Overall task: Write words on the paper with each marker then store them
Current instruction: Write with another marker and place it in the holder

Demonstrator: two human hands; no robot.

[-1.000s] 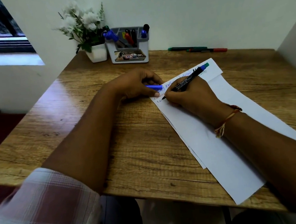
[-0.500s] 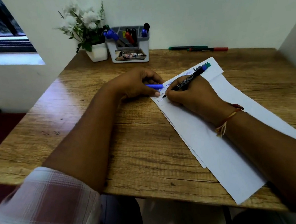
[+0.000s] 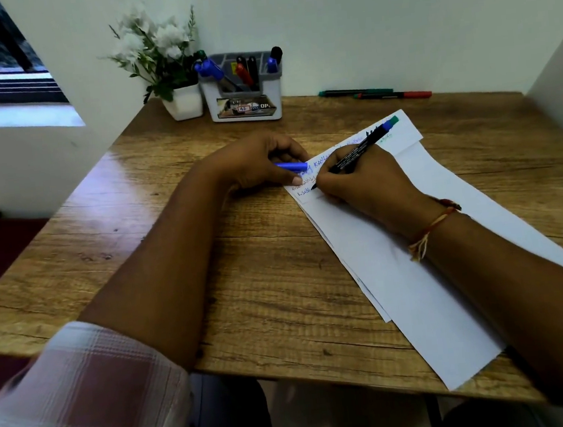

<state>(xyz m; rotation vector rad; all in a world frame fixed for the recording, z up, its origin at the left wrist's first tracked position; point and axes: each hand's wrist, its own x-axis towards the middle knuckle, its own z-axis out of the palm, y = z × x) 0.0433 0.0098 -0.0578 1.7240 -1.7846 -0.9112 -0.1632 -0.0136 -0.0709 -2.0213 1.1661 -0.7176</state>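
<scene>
White paper (image 3: 414, 290) lies slanted across the wooden desk (image 3: 252, 285), with lines of coloured handwriting near its far end. My right hand (image 3: 362, 178) grips a black marker (image 3: 356, 152) with a blue and green rear end, its tip touching the paper's left edge. My left hand (image 3: 258, 162) rests at that edge, pinching a blue marker cap (image 3: 291, 167). A grey and white pen holder (image 3: 244, 89) with several markers stands at the back. A green marker (image 3: 354, 91) and a red marker (image 3: 396, 95) lie by the wall.
A white pot of white flowers (image 3: 170, 69) stands left of the pen holder. A window is at the upper left. White walls close the desk at the back and the right.
The marker tip has shifted slightly along the written lines at the paper's left edge. My left hand has stayed put with the cap.
</scene>
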